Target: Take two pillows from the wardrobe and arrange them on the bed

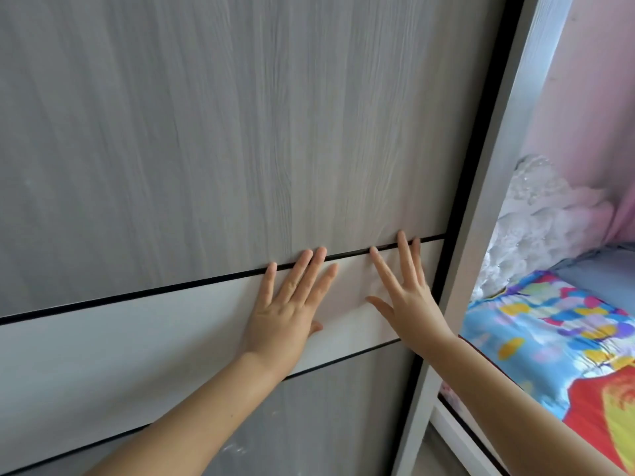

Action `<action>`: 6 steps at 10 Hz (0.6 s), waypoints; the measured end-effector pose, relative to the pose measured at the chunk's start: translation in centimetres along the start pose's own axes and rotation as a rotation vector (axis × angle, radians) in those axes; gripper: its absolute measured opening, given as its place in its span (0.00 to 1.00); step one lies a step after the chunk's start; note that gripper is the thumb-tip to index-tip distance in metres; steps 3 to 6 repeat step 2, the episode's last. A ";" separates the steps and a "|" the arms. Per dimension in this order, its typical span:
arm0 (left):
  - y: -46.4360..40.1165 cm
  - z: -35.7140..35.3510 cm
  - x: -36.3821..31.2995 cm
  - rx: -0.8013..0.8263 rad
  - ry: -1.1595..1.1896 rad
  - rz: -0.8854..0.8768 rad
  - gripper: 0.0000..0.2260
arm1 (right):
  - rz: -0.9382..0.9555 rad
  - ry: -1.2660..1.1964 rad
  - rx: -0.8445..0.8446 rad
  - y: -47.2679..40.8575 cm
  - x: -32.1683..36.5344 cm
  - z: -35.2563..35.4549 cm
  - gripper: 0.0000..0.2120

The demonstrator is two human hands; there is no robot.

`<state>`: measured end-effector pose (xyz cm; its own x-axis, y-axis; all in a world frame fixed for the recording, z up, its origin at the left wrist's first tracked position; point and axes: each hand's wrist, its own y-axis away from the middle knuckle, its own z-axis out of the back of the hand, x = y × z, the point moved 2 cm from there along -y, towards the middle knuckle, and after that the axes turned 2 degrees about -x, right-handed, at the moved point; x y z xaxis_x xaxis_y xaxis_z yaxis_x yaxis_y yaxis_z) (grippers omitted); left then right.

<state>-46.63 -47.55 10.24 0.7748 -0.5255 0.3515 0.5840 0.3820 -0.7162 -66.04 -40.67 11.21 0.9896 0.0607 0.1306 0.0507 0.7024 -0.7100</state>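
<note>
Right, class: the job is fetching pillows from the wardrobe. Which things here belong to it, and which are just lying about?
Belongs to the job:
left hand and right hand, flat on the sliding wardrobe door
colourful pillow inside

Just there:
white lacy fabric
pink fabric

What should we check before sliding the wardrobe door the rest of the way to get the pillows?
1. Both hands flat on the door: ok. The left hand and right hand press the pale band of the sliding door with straight fingers.
2. Fingers away from the door's dark edge: ok, though the right hand is near it.
3. Opening wide enough to reach in: cannot tell; only part of it shows.
4. Pillows inside: a bright patterned pillow and white ruffled fabric show in the gap; a second pillow, cannot tell.
5. Bed ready: cannot tell, not in view.
</note>
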 end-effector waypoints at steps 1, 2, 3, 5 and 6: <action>-0.1 0.3 0.0 -0.030 -0.014 -0.026 0.51 | -0.027 0.017 0.126 0.0 -0.1 1.9 0.37; 0.2 1.3 -0.3 -0.136 0.113 -0.104 0.41 | -0.067 -0.153 0.076 -2.2 -0.8 8.3 0.23; 0.2 1.3 -0.3 -0.136 0.113 -0.104 0.41 | -0.067 -0.153 0.076 -2.2 -0.8 8.3 0.23; 0.2 1.3 -0.3 -0.136 0.113 -0.104 0.41 | -0.067 -0.153 0.076 -2.2 -0.8 8.3 0.23; 0.2 1.3 -0.3 -0.136 0.113 -0.104 0.41 | -0.067 -0.153 0.076 -2.2 -0.8 8.3 0.23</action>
